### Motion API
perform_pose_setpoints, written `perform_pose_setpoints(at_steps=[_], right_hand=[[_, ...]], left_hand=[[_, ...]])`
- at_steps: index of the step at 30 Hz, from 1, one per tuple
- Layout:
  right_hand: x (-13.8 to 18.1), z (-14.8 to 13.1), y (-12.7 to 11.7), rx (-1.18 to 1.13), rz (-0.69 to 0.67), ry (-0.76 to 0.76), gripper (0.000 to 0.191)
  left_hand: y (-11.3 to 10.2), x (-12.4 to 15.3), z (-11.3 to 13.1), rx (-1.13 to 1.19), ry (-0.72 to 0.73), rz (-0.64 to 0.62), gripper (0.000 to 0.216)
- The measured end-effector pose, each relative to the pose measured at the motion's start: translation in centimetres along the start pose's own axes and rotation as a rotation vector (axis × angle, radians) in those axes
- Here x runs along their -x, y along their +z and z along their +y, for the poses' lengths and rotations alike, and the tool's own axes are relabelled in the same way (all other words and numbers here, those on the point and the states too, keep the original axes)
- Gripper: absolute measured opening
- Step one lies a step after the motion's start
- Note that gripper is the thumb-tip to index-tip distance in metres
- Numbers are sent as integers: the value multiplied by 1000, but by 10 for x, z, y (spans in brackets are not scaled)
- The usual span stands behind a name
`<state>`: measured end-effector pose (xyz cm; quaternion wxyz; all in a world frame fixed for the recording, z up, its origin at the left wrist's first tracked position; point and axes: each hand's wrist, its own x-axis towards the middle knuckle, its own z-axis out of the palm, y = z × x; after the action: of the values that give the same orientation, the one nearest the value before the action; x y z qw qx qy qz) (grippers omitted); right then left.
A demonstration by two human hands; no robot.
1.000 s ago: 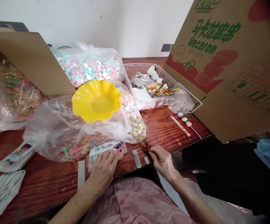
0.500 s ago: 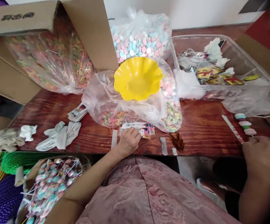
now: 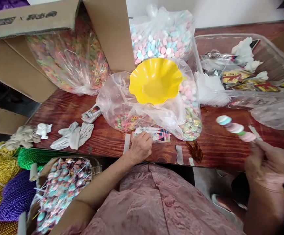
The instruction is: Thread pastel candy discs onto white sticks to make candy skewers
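Note:
My left hand point(image 3: 142, 147) is closed, its fingers curled over the near left part of a stack of printed packets point(image 3: 162, 134) at the table's front edge. Whatever its fingertips hold, if anything, is hidden. Off to the right, my right hand point(image 3: 269, 166) pinches the lower end of a marshmallow skewer point(image 3: 235, 128). Its pastel pieces, slightly blurred, point up and left above the table. A yellow wavy-rimmed bowl point(image 3: 156, 81) sits on clear bags of candy point(image 3: 129, 120) beyond my left hand.
Bagged candy point(image 3: 68, 65) fills a cardboard box point(image 3: 109, 36) at left. A clear bin point(image 3: 249, 93) holds wrappers at right. Gloves point(image 3: 73, 135), tape strips point(image 3: 179, 155) and brown twist ties point(image 3: 194, 151) lie along the front. Wrapped skewers point(image 3: 65, 186) fill a container below; someone's foot point(image 3: 226, 202) shows underneath.
My right hand has brought the marshmallow skewer leftward and tilted it toward the middle. My left hand stays at the packets. The whole view has shifted, moving the table's things rightward in frame.

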<state>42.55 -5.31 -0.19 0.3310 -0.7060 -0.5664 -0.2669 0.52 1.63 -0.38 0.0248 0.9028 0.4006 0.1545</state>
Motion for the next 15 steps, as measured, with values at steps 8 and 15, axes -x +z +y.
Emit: perform_pose_setpoints(at_steps=[8,15], right_hand=[[2,-55,-1,-172,47,-128,7],[5,-71,-11,-243,-5,-125,12]], left_hand=[[-5,4,12,27,-109,4,19],[0,-7,1,69,-132,101,20]])
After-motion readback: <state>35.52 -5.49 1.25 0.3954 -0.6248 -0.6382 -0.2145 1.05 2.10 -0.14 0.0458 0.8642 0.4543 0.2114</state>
